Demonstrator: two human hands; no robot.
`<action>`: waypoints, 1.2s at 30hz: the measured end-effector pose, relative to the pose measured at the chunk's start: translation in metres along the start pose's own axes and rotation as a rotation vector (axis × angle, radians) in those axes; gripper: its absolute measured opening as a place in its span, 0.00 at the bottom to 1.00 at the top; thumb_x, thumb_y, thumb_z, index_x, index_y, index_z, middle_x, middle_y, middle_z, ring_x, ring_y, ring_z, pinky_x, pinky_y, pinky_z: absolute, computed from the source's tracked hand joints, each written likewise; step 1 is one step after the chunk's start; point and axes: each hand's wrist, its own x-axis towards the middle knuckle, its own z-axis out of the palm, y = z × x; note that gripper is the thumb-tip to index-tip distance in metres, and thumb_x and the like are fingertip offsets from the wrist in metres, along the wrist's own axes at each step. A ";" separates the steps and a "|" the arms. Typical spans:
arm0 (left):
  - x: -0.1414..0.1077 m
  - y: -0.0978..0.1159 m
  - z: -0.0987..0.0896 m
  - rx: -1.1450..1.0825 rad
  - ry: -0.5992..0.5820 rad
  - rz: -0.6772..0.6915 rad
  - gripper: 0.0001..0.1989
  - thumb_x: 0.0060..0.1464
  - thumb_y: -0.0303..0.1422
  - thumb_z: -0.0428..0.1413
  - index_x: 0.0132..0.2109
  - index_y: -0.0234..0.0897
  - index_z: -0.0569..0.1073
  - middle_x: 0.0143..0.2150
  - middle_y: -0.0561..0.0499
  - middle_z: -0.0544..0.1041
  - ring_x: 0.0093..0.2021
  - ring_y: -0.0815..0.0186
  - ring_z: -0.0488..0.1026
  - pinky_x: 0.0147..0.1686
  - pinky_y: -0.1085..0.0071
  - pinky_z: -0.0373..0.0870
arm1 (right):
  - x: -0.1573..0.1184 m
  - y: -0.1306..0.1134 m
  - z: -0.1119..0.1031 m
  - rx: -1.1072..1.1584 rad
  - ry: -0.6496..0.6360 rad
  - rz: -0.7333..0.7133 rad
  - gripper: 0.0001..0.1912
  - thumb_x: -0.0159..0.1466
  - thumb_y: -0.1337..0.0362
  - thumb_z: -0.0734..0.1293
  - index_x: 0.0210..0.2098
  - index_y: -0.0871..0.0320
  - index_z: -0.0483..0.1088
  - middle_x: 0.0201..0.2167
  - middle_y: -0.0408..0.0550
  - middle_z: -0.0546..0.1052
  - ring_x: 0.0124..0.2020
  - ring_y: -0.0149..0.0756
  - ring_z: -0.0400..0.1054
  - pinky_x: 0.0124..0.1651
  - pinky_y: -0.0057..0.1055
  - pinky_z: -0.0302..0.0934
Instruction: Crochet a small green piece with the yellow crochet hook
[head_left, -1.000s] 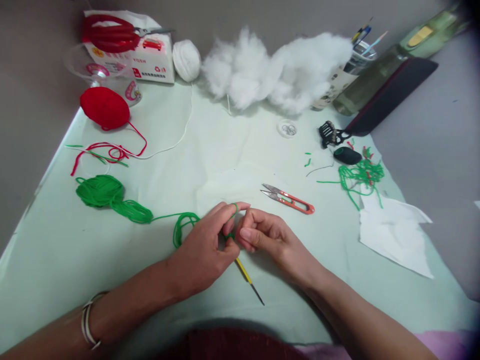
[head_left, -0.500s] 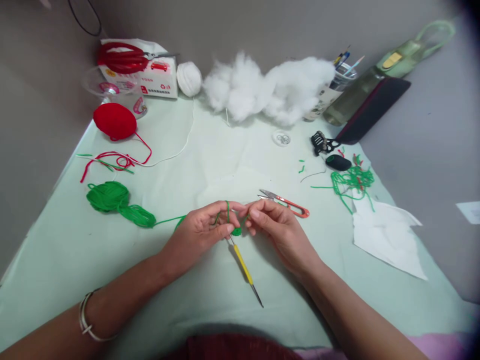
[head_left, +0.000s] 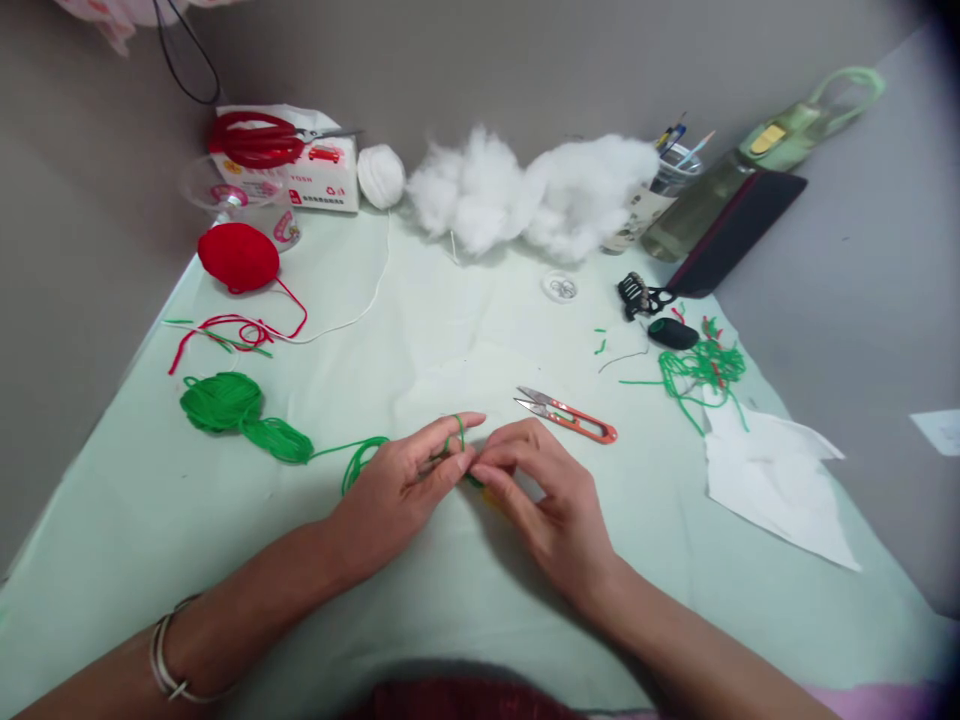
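Green yarn passes round the raised index finger of my left hand (head_left: pixel 401 470), whose thumb and other fingers pinch a small green crochet piece (head_left: pixel 474 481). Right against that thumb, the fingertips of my right hand (head_left: pixel 551 500) are pinched together at the piece; what exactly sits between them is hidden. A bit of the yellow crochet hook (head_left: pixel 491 498) shows beneath my right hand, the rest being covered. The working strand leads left to a green yarn skein (head_left: pixel 223 402). Thread snips (head_left: pixel 570 415) with orange handles lie just beyond my right hand.
Along the back are a tissue box (head_left: pixel 322 175) with red scissors (head_left: pixel 255 140), a white yarn ball (head_left: pixel 381 177), fluffy stuffing (head_left: pixel 480 195) and a bottle (head_left: pixel 690 215). A red yarn ball (head_left: pixel 238 257) sits left; green yarn scraps (head_left: pixel 701 365) and white cloth (head_left: pixel 772 480) lie right.
My right hand has moved left and slightly down, closing against my left fingertips. The yellow hook, plainly seen before, is now mostly hidden. The view has shifted slightly.
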 end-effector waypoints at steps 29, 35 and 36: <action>0.007 -0.002 0.012 0.107 0.117 0.160 0.17 0.60 0.27 0.57 0.56 0.40 0.73 0.39 0.55 0.76 0.39 0.68 0.76 0.48 0.68 0.74 | -0.001 0.013 -0.011 -0.098 -0.119 0.106 0.05 0.70 0.69 0.66 0.38 0.56 0.73 0.32 0.42 0.76 0.29 0.27 0.70 0.33 0.23 0.64; 0.004 -0.004 0.008 0.318 0.086 0.310 0.06 0.62 0.25 0.56 0.42 0.40 0.75 0.40 0.54 0.78 0.40 0.69 0.79 0.48 0.70 0.76 | -0.001 0.015 -0.012 0.037 -0.151 0.290 0.08 0.70 0.62 0.66 0.38 0.57 0.76 0.32 0.44 0.79 0.29 0.30 0.70 0.34 0.27 0.64; 0.003 -0.005 0.008 0.335 0.089 0.326 0.05 0.62 0.25 0.55 0.40 0.40 0.74 0.41 0.53 0.78 0.41 0.69 0.79 0.49 0.71 0.76 | -0.001 0.015 -0.012 0.061 -0.156 0.314 0.08 0.70 0.62 0.66 0.39 0.57 0.77 0.32 0.44 0.79 0.30 0.30 0.70 0.34 0.28 0.64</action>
